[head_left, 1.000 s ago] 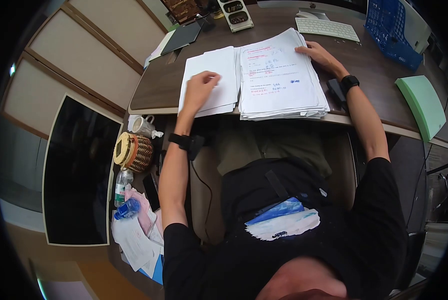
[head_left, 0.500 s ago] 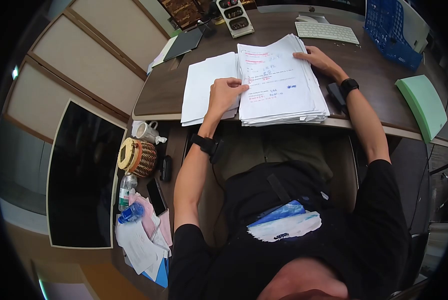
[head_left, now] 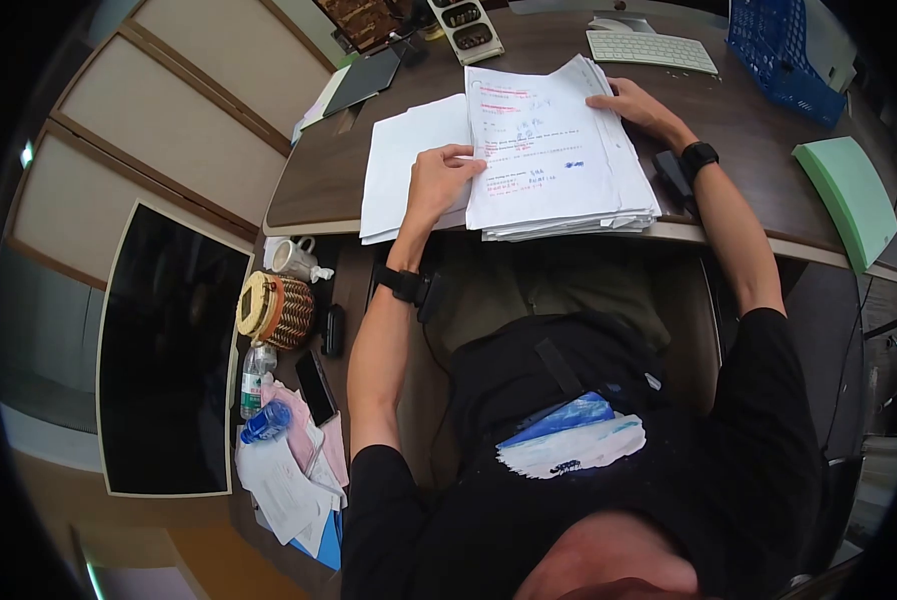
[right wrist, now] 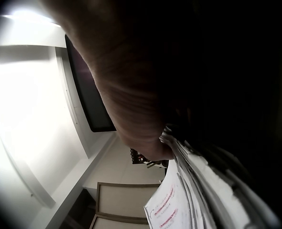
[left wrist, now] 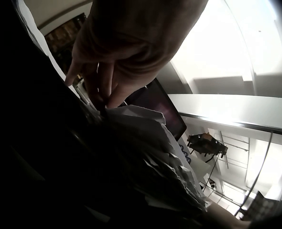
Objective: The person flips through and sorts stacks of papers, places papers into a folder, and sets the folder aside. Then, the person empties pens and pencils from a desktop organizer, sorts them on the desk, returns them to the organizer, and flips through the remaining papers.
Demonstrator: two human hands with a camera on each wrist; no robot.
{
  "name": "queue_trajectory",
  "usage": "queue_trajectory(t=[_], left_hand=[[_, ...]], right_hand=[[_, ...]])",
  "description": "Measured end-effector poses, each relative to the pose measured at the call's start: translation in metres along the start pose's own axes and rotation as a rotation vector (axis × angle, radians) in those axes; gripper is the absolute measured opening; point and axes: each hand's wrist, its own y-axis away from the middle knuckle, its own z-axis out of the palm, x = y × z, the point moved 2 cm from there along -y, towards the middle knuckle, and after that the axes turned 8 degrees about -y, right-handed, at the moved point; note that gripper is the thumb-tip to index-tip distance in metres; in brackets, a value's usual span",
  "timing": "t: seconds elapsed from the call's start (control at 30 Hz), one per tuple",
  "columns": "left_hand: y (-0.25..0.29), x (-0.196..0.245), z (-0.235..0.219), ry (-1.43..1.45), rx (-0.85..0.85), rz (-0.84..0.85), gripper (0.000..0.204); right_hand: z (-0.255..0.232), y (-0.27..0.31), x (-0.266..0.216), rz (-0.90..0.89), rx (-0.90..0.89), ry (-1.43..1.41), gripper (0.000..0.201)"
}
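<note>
A thick stack of papers (head_left: 578, 226) lies at the front edge of the desk, its top sheet (head_left: 528, 160) printed and marked in red and blue. My left hand (head_left: 438, 184) pinches the left edge of that sheet between thumb and fingers; the left wrist view shows the fingertips (left wrist: 110, 102) meeting at the paper's edge. At the stack's upper right side, my right hand (head_left: 643, 110) grips the edge with its thumb on top, the other fingers largely hidden. A lower pile of blank-looking sheets (head_left: 393, 185) lies to the left, partly overlapped by the top sheet.
Beyond the stack are a white keyboard (head_left: 653, 52) and a blue plastic basket (head_left: 788, 65). A green curved object (head_left: 848, 205) stands at the right edge. On the left side surface are a mug (head_left: 290, 257), a woven basket (head_left: 278, 310), a bottle (head_left: 255, 385) and a phone (head_left: 315, 388).
My left hand has gone from over the left pile to the top sheet's left edge, then drawn that edge slightly left. My right hand stays at the stack's right side.
</note>
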Motion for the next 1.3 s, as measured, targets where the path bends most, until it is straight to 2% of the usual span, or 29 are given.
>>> queue_trajectory(t=[0.07,0.13,0.3,0.37,0.43,0.47,0.53,0.7,0.8,0.93,1.03,1.13,1.27,1.3], left_hand=[[0.002,-0.004,0.000,0.029,0.003,0.019,0.041],[-0.001,0.000,-0.004,0.060,0.006,0.047,0.039],[0.007,0.007,-0.009,-0.092,0.074,-0.017,0.031],[0.014,0.013,-0.012,-0.102,0.118,0.015,0.032],[0.016,0.021,-0.020,-0.101,0.230,-0.016,0.035],[0.011,0.019,-0.024,-0.100,0.233,-0.007,0.035],[0.007,0.001,-0.033,-0.017,0.315,0.068,0.031],[0.001,-0.046,-0.074,0.044,0.398,0.024,0.040],[0.006,-0.067,-0.105,-0.095,0.519,-0.055,0.042],[0.010,-0.106,-0.130,-0.229,0.515,-0.175,0.042],[0.015,-0.111,-0.135,-0.344,0.459,-0.256,0.043],[0.010,-0.119,-0.134,-0.423,0.479,-0.272,0.041],[0.013,-0.114,-0.120,-0.542,0.467,-0.257,0.036],[0.016,-0.101,-0.113,-0.709,0.562,-0.169,0.034]], right_hand=[[-0.002,-0.001,-0.004,0.004,0.007,-0.003,0.064],[-0.006,-0.007,0.004,-0.073,0.007,0.030,0.062],[-0.002,-0.004,0.006,-0.025,0.012,-0.003,0.062],[-0.001,-0.001,0.001,0.027,0.027,-0.014,0.060],[-0.003,-0.008,0.009,-0.034,0.025,0.015,0.061],[-0.006,-0.011,0.011,-0.085,0.016,0.040,0.063],[-0.005,-0.011,0.004,-0.067,0.020,0.028,0.063],[-0.004,-0.009,0.010,0.000,0.008,0.003,0.063],[-0.005,-0.013,0.014,-0.073,0.055,0.060,0.059],[-0.003,-0.010,0.014,-0.032,0.018,0.023,0.060],[0.000,-0.005,0.004,0.028,0.038,-0.001,0.060],[-0.006,-0.011,0.010,-0.031,0.030,0.044,0.059],[-0.003,-0.007,0.005,-0.013,0.037,0.040,0.060],[-0.002,-0.006,0.005,-0.009,0.033,0.035,0.060]])
